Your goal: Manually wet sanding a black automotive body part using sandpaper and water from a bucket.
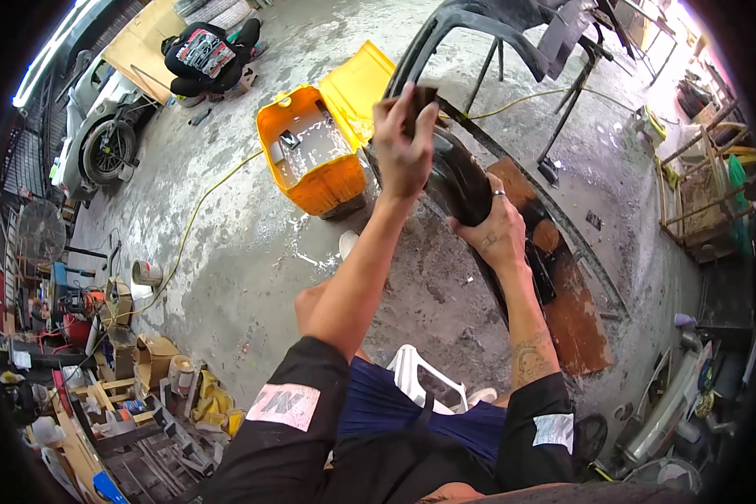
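My left hand (403, 151) is closed on a small dark block (420, 105) at the upper part of a glossy black curved panel (454, 176). Lower on the same panel, my right hand (491, 235) grips its edge, fingers wrapped round it and a ring on one finger. Beneath and right of the panel lie a long brown board (575, 328) and a thin dark strip. Just left of my left hand stands an open yellow plastic tub (307, 193) with milky liquid and a small dark object inside.
A co-worker (206, 59) crouches by a plywood sheet near a silver car (80, 126). A black bumper (458, 21) rests on metal stands. A white plastic stool (424, 382) is below me. Yellow cord (193, 218) crosses the floor. Clutter (126, 395) fills the lower left; racks and parts line the right.
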### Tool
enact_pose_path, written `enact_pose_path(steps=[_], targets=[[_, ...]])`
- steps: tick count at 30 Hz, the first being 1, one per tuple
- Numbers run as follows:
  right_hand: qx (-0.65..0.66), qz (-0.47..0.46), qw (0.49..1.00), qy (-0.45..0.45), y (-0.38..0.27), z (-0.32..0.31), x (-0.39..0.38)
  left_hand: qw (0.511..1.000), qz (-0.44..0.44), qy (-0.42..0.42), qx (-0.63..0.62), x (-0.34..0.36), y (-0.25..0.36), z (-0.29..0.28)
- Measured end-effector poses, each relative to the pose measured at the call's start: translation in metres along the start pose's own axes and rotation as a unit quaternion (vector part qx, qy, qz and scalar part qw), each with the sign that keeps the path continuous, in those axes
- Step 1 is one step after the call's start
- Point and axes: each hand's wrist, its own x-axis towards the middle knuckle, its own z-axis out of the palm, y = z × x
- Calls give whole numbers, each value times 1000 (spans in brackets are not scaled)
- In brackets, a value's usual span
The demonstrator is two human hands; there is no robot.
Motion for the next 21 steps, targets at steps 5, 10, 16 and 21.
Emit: enact_pose_path(steps=[5,10,16,21], targets=[[-4,12,1000,-7,-1,-4,0,994,34,-42,97,-69,-4,-57],[6,9,1000,0,-4,-2,-1,981,90,-115,126,-104,7,-62],[26,15,999,-9,1,0,1,958,197,-133,163,-34,12,5],[38,3,999,-1,6,-7,0,935,243,-177,186,-91,2,-24]])
